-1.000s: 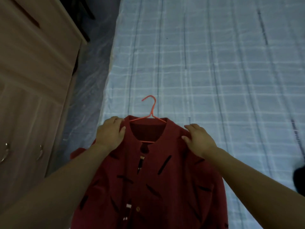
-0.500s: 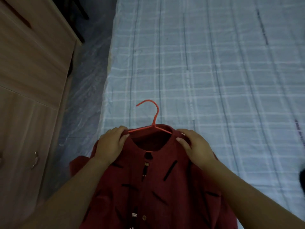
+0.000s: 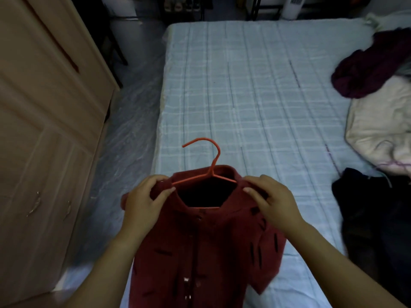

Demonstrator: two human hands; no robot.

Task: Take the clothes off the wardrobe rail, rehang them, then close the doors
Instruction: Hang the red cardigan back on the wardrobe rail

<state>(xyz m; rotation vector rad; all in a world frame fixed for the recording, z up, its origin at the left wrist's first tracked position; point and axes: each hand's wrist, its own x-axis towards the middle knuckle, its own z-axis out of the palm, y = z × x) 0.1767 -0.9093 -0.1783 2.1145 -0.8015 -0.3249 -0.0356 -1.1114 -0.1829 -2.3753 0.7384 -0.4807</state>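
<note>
The left fingers (image 3: 155,181) are curled over the shirt (image 3: 200,252) at one side of the collar, and the thumb is pressed onto the front, so the cloth is pinched. The right fingers (image 3: 255,181) are curled over the other side of the collar in the same way, with the thumb laid on the front. The left hand (image 3: 144,203) and right hand (image 3: 273,203) are held level, backs upward. Both forearms are stretched forward from the lower edge of the view.

The red shirt is held front side up over the near left part of the bed (image 3: 255,85). Its long axis runs from the collar, farthest from the person, to the hem, which is cut off at the bottom of the view. Whether it is lifted or lies on the sheet cannot be told. The orange hanger (image 3: 211,161) is seated in the neck, with its arms running across from hand to hand. Its hook is pointed away, toward the bed's far end, with the open tip curved to the left.

Beyond the hook, checked sheet is seen up to the far edge. The bed's left edge lies just beside the left hand. A strip of floor (image 3: 129,130) under clear plastic is seen between that edge and the wardrobe (image 3: 44,130). On the bed's right side a black garment (image 3: 378,218) lies near the right forearm. A cream quilt (image 3: 378,130) and a purple garment (image 3: 369,65) lie farther off, well apart from the shirt.
</note>
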